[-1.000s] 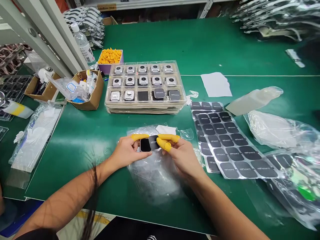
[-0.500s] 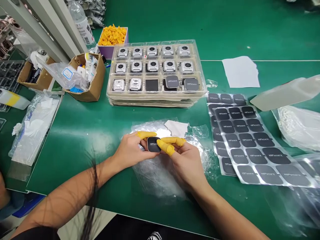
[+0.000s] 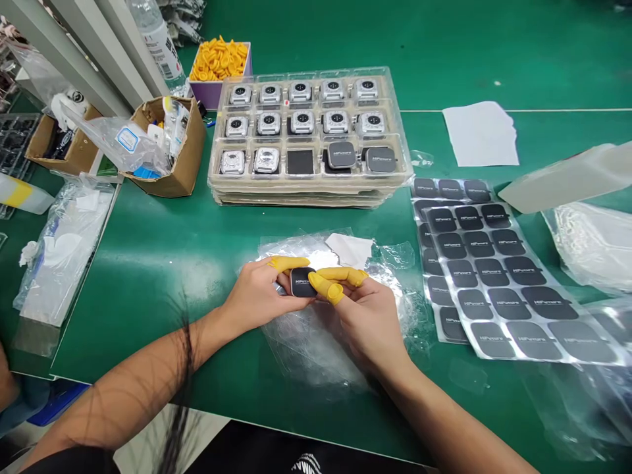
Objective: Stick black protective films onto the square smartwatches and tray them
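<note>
Between my two hands is a smartwatch body (image 3: pixel 300 283) with its dark, lettered face turned up. My left hand (image 3: pixel 259 289) grips it from the left, a yellow finger cot on its index finger. My right hand (image 3: pixel 363 303), with yellow cots on thumb and fingers, pinches its right edge; the thumb lies over part of the face. Under the hands lie crumpled clear plastic films (image 3: pixel 316 349) and a torn white paper piece (image 3: pixel 349 250). Beyond them stands a clear tray (image 3: pixel 257 185) of watch bodies, two with dark lettered faces; one front compartment shows only its dark bottom.
Sheets of black lettered stickers (image 3: pixel 491 273) lie at the right, near a translucent bottle (image 3: pixel 567 178) and white paper (image 3: pixel 481 135). At the back left are a box of yellow finger cots (image 3: pixel 220 62), a cardboard box (image 3: pixel 185 158) and a water bottle (image 3: pixel 160 49).
The camera view has shifted slightly. Both hands stay on the watch body in nearly the same place; its face has tipped a little, showing more of the lettering.
</note>
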